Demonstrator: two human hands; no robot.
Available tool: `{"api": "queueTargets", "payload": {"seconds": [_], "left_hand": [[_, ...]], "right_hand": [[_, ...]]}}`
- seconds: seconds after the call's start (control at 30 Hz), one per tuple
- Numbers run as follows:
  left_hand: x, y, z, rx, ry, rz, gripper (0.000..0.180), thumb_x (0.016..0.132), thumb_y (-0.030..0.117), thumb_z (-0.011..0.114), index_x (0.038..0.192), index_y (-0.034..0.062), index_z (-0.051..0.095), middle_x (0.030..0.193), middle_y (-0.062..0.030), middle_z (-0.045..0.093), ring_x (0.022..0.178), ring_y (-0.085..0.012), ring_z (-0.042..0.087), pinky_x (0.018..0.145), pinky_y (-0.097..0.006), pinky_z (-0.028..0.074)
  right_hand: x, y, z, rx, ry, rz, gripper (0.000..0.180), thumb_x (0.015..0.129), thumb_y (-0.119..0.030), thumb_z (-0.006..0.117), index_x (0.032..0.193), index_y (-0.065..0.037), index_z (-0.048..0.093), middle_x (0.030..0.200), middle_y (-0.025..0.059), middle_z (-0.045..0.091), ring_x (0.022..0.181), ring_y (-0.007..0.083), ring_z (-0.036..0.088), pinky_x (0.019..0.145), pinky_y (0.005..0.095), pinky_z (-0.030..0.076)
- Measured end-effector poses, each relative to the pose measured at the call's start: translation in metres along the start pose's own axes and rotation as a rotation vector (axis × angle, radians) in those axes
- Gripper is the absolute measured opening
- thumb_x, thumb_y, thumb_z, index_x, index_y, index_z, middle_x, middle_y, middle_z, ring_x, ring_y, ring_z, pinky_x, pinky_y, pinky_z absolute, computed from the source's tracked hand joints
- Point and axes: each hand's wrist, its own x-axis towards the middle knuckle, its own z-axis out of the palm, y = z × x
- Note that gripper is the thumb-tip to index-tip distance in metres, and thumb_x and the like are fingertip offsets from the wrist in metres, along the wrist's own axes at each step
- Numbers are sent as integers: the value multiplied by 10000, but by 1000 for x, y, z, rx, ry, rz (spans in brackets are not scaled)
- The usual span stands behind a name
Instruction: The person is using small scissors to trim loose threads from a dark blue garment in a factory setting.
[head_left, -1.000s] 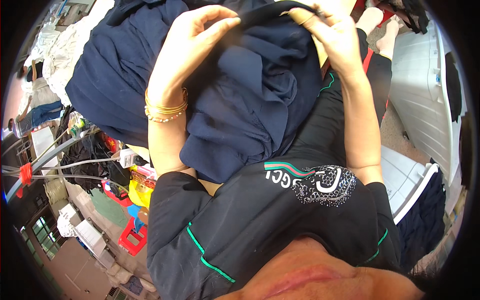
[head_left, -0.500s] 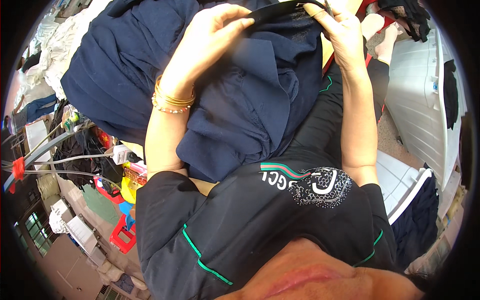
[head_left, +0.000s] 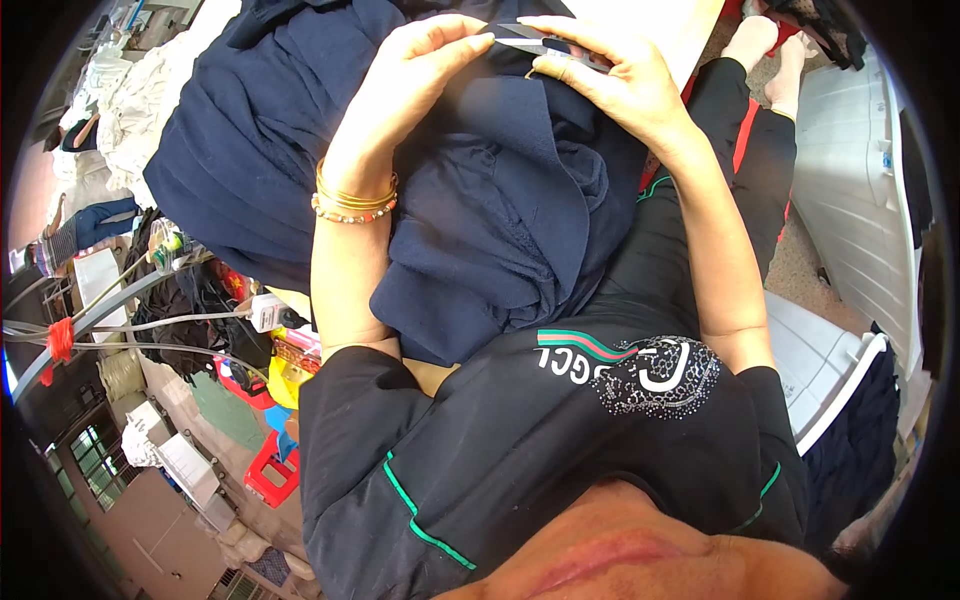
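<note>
One cloth (head_left: pixel 500 215) lies heaped toward the table's (head_left: pixel 690 25) near edge; left hand (head_left: pixel 415 80) pinches cloth, right hand (head_left: pixel 630 85) grips snips (head_left: pixel 520 45). Apparent step: trimming. Next cut requires taut cloth, fingertips clear.

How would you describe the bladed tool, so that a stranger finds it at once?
Start at the big dark-blue cloth heap. Near the picture's top, the right hand holds the bladed tool, pointing toward the left hand. Its silvery shine sets it apart from the dark cloth.
</note>
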Motion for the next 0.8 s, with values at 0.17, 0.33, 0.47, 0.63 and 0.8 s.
{"api": "queueTargets", "payload": {"seconds": [0.17,0.33,0.47,0.63,0.8], "left_hand": [[0,-1,0,-32,32,21,199,928,160,650,1067,22,683,934,16,663,861,-63,588,776,-193,461],[2,1,-7,-82,-7,-82,214,936,117,625,1118,21,681,1025,-16,685,977,-90,617,924,-211,444],[7,3,-4,-70,-80,-77,224,944,135,617,1128,17,662,1051,-16,676,1000,-93,608,928,-211,441],[17,5,1,708,-251,20,603,793,296,754,1291,19,556,1107,-118,653,1048,-221,608,941,-318,458],[61,85,0,1155,-806,76,370,798,273,746,970,-43,659,736,-212,607,661,-236,595,657,-361,469]], "right_hand": [[1,4,6,200,11,31,329,885,-133,701,1207,-69,669,915,20,706,820,68,639,729,204,481],[2,10,7,-17,48,-74,295,899,-113,682,1186,-50,676,938,32,711,852,96,660,789,220,507],[-5,3,10,278,97,-15,320,906,-113,674,1210,-17,645,1001,45,704,902,110,655,840,239,513],[-50,-45,5,487,-206,212,525,786,-137,789,1264,-62,587,940,-22,596,822,64,557,756,229,477],[-80,-69,23,-15,-355,-270,537,675,-222,820,1149,-86,607,749,64,627,650,234,643,564,327,496]]}}
